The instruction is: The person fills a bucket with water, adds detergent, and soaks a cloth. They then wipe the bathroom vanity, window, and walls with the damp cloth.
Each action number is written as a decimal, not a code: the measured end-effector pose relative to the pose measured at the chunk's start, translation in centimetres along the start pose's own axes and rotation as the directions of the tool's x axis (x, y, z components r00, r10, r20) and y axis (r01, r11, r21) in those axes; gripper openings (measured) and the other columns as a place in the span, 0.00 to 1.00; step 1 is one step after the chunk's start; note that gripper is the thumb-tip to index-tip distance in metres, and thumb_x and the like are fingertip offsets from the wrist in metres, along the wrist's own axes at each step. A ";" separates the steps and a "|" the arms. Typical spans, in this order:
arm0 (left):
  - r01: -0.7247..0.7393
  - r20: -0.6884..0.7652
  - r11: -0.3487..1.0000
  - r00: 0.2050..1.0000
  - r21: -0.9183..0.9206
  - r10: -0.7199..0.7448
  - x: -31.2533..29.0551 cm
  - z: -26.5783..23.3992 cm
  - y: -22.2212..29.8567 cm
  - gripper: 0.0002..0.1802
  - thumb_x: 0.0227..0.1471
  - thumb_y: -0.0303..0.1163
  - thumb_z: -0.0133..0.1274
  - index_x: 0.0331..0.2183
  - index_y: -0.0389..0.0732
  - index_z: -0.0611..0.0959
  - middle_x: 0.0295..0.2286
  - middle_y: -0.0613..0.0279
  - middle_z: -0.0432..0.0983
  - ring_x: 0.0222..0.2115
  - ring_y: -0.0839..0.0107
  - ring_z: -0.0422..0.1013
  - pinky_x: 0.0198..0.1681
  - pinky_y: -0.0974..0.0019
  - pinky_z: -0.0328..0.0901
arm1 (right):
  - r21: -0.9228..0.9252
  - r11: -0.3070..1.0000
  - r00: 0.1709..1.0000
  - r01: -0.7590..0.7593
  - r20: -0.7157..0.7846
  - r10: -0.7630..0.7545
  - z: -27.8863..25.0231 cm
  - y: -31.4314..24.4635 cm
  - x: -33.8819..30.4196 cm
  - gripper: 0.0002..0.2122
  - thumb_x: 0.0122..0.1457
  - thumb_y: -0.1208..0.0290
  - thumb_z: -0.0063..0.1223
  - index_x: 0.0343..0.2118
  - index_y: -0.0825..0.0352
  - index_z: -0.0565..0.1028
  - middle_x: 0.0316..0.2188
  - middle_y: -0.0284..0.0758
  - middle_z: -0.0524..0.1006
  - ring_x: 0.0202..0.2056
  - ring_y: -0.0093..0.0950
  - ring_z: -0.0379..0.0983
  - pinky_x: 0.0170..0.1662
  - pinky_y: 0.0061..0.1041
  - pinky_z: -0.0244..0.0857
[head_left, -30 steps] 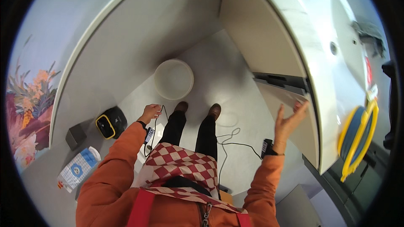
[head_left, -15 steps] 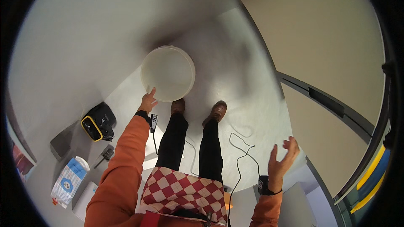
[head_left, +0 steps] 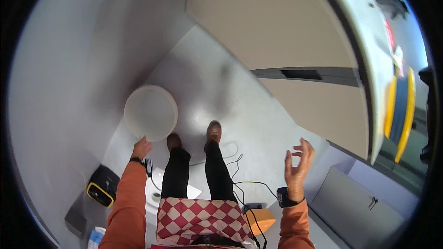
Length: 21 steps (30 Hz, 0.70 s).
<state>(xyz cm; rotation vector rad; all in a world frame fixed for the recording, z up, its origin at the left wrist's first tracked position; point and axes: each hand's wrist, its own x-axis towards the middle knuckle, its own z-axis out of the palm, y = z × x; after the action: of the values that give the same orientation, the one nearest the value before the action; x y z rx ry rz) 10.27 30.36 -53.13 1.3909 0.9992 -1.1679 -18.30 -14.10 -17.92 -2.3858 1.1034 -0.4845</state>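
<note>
A round white bucket [head_left: 151, 110] stands on the floor at the left, its open top facing up. My left hand [head_left: 142, 148] is at its near rim; the fingertips overlap the rim, and the fingers look apart rather than wrapped round it. My right hand [head_left: 299, 166] is raised in the air at the right with fingers spread and slightly curled, holding nothing. Around each wrist is a black strap with a small device, and a dark cable [head_left: 237, 189] runs near my right wrist.
My brown shoes [head_left: 213, 131] stand beside the bucket. A beige cabinet [head_left: 277, 23] rises at the upper right, with a blue-and-yellow object [head_left: 400, 110] by its top. A black-and-yellow device [head_left: 102, 186] is at lower left, an orange object [head_left: 260, 220] behind me, a grey cabinet [head_left: 350, 203] at right.
The view has swung right, so the bucket, my shoes and my left hand appear lower and further left. More of the beige cabinet's top shows. My right hand stays raised with its fingers apart.
</note>
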 end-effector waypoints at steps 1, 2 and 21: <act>0.033 0.031 0.999 0.999 0.019 -0.033 -1.6 0.3 0.1 0.28 0.49 0.46 0.54 0.47 0.42 0.68 0.44 0.57 0.66 0.47 0.60 0.63 0.48 0.55 0.61 | 0.007 1.000 1.000 0.001 -0.022 -0.001 -1.2 -0.2 -0.2 0.26 0.47 0.85 0.53 0.52 0.66 0.63 0.45 0.43 0.64 0.35 0.29 0.68 0.32 0.23 0.66; -0.003 0.074 1.000 0.997 0.029 0.001 -3.4 0.7 0.1 0.29 0.49 0.47 0.54 0.48 0.41 0.68 0.45 0.57 0.66 0.48 0.61 0.63 0.46 0.57 0.61 | 0.003 1.000 0.998 0.011 -0.054 -0.011 -2.6 -0.4 -0.2 0.26 0.46 0.85 0.53 0.52 0.66 0.64 0.45 0.43 0.64 0.35 0.29 0.68 0.32 0.23 0.66; -0.520 0.272 0.849 0.834 0.093 0.481 -41.1 -1.1 9.2 0.25 0.53 0.44 0.49 0.48 0.38 0.69 0.44 0.61 0.69 0.43 0.68 0.67 0.43 0.66 0.62 | 0.946 0.253 0.481 -0.204 -0.128 0.867 -39.1 12.8 4.9 0.21 0.50 0.56 0.59 0.40 0.64 0.67 0.29 0.30 0.69 0.29 0.22 0.68 0.33 0.26 0.66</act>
<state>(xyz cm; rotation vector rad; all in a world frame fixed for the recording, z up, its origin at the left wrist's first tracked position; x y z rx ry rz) 11.72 30.77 -11.06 1.4814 0.3312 -0.9954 -42.44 -35.49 8.15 -0.7107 1.4610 -1.2763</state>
